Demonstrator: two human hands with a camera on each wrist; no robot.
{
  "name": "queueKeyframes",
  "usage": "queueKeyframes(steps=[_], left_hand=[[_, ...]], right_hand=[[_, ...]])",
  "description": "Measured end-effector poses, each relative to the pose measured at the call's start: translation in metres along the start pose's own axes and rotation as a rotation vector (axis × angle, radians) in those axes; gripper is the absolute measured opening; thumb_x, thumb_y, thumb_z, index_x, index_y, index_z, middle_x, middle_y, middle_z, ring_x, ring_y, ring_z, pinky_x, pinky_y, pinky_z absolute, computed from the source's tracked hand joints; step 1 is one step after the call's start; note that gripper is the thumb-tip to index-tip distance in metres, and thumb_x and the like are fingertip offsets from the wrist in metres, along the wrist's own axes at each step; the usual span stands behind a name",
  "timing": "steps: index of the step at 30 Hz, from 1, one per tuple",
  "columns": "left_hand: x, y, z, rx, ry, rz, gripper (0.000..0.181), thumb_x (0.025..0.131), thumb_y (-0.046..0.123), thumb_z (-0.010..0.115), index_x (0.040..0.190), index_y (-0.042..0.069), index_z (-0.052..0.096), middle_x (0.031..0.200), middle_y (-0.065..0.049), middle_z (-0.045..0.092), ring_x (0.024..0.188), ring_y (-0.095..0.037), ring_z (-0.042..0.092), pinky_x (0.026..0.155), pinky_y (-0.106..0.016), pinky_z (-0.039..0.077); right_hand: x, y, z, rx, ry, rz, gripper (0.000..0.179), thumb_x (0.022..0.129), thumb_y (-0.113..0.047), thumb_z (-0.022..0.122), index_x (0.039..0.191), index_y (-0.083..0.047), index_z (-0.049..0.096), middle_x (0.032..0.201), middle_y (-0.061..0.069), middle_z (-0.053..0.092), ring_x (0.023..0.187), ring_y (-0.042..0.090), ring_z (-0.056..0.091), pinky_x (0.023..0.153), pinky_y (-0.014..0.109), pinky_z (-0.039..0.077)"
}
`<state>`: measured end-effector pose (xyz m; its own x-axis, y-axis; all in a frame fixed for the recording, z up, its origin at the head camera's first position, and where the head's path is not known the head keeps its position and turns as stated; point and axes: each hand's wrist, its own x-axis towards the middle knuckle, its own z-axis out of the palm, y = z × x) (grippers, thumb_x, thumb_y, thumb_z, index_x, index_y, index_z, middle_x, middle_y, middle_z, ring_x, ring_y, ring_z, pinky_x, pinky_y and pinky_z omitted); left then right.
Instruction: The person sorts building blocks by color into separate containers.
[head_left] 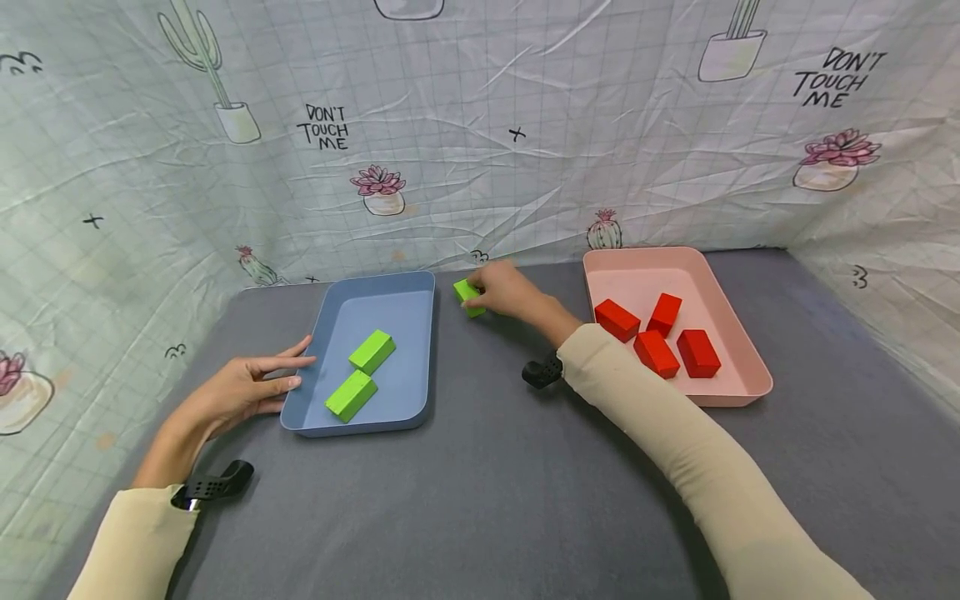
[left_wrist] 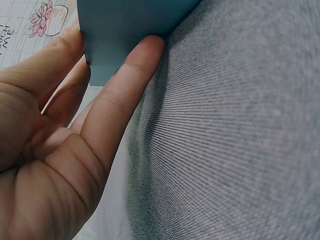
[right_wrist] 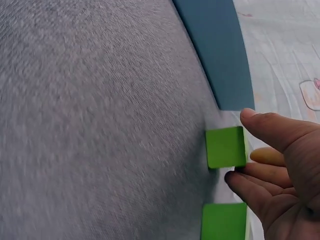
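My left hand point(head_left: 243, 387) is at the left side of a blue tray point(head_left: 408, 421), its extended fingers touching the tray's outer wall. In the left wrist view a fingertip point(left_wrist: 150, 47) rests against that wall point(left_wrist: 120, 37). Two green blocks point(head_left: 372, 351) lie inside the tray. Right of the tray, my right hand point(head_left: 510, 292) is over another green block point(head_left: 465, 290), partly hidden by the fingers. The right wrist view has thumb and fingers spread on either side of this block point(right_wrist: 225, 147), with a gap at the thumb. A further green block point(right_wrist: 224, 222) is beside it there.
A pink tray point(head_left: 738, 392) with several red blocks point(head_left: 697, 354) stands on the right, partly behind my right sleeve point(head_left: 675, 442). Grey cloth point(head_left: 450, 508) covers the table. A patterned curtain point(head_left: 540, 183) hangs along the back and sides.
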<state>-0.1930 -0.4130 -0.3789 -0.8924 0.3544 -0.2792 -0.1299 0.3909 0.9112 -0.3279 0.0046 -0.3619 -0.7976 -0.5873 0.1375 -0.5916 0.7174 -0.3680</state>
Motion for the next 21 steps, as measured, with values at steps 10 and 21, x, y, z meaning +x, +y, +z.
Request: queueKeyframes(steps=[10, 21], left_hand=[[-0.0009, 0.0008, 0.0003, -0.007, -0.007, -0.006, 0.063, 0.101, 0.022, 0.066, 0.155, 0.002, 0.04, 0.169, 0.008, 0.011, 0.124, 0.014, 0.048, 0.094, -0.033, 0.057], [-0.0003, 0.0023, 0.0005, 0.032, 0.008, -0.011, 0.062, 0.101, 0.025, 0.066, 0.154, 0.005, 0.042, 0.168, 0.014, 0.015, 0.123, 0.015, 0.047, 0.091, -0.031, 0.059]], right_hand=[[0.0046, -0.0079, 0.0042, 0.033, -0.063, 0.061, 0.041, 0.093, -0.021, 0.076, 0.129, -0.002, 0.069, 0.111, 0.01, 0.073, 0.087, 0.019, 0.054, 0.073, 0.029, 0.043], [0.0007, -0.0009, -0.0027, 0.039, -0.173, -0.088, 0.051, 0.091, -0.007, 0.072, 0.141, -0.006, 0.061, 0.136, 0.009, 0.066, 0.11, 0.025, 0.061, 0.099, 0.041, 0.046]])
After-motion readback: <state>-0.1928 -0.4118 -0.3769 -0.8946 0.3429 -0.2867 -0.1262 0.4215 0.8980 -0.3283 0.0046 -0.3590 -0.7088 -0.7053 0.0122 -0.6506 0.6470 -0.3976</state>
